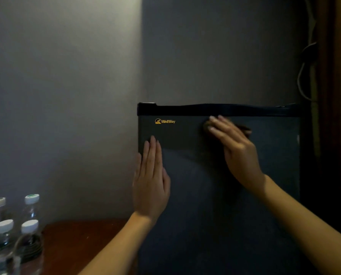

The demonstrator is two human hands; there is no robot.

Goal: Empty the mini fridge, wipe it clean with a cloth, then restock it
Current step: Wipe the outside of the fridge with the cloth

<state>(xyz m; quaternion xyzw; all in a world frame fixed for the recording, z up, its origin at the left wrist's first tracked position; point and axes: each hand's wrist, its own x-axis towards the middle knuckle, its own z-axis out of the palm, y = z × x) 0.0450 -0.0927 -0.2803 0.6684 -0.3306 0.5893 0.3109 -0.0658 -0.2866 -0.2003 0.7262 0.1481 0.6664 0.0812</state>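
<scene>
- Here, at the far left, we see four clear water bottles point(29, 241) with white caps. They stand close together on a reddish-brown wooden table point(82, 241), well apart from both hands.
- Next comes our left hand point(150, 181). Its forearm rises from the bottom of the frame. The palm lies flat against the door, and the fingers are straight, held together and pointing upward.
- The mini fridge point(205, 215) stands just beside the table, set in the corner of a grey wall. The left hand rests near the left edge of the door, below a yellow logo point(165, 121) printed near the door's top left corner.
- The door is dark and matte, with a black band along its top. Dim light leaves its lower part in shadow.
- Farther right, our right hand point(239, 149) reaches in slantwise from the lower right corner. Its fingers are straight and slightly spread, and they point up and to the left, toward the black band.
- Under that hand lies a dark cloth point(245, 128), pressed flat to the upper door by the straight fingers. The fingers do not curl round it. Only small dark bits show, past the fingertips and to the right of the hand.
- At the far right a pale cable point(300, 76) hangs looped beside a brown upright edge.
</scene>
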